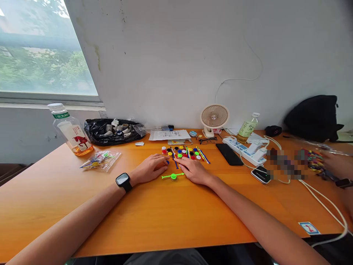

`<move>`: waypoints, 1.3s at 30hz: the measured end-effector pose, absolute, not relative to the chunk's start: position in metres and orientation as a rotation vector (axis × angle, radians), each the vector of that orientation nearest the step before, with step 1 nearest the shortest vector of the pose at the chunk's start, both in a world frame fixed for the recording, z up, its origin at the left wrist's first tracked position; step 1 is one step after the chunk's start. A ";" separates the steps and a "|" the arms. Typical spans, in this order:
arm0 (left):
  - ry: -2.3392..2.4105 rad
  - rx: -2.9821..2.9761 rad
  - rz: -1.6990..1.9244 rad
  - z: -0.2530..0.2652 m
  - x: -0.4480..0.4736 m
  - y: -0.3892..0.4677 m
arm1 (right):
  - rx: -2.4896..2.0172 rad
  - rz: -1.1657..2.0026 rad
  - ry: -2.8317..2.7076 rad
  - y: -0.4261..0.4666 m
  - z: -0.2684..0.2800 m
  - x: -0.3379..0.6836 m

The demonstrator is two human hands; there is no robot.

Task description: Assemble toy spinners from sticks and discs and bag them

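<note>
Nearest the lens, two bare forearms (74,221) are laid across the orange-brown table (154,224), and a dark watch (122,181) is worn on the left wrist. The left hand (150,169) is held palm down with its fingers bent, and its fingertips are brought to the near left edge of a spread of small coloured pieces (180,151). The right hand (194,170) is placed opposite, its index finger stretched toward the same edge and its other fingers curled. Whether anything is grasped by either hand cannot be made out.

Between the hands, on the near side of the spread, a bright green arrow (179,174) is laid crosswise with its head toward the right hand; a round green piece (173,176) is seen at its middle. The spread itself is made up of round pieces in several colours and thin sticks (203,155), which are grouped mostly at its right side. More pieces are contained in a clear plastic bag (102,161) on the left, near a bottle (79,141) of amber liquid.

Behind the spread, a white packet (168,135) and a small fan (214,116) are placed near the wall. To the right, a black phone (229,154) is laid beside a white power strip (242,150). At the far right, another person's hand (338,162) is seen by a coloured pile (317,161).
</note>
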State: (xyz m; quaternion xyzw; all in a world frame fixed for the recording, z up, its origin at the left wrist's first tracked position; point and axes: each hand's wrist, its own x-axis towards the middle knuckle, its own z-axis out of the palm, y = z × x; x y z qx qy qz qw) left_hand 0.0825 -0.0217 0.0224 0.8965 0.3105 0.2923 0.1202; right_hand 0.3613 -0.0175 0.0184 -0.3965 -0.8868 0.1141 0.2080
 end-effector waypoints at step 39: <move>0.967 2.572 0.799 0.042 0.084 -0.050 | -0.748 0.258 -2.376 -0.041 0.047 0.358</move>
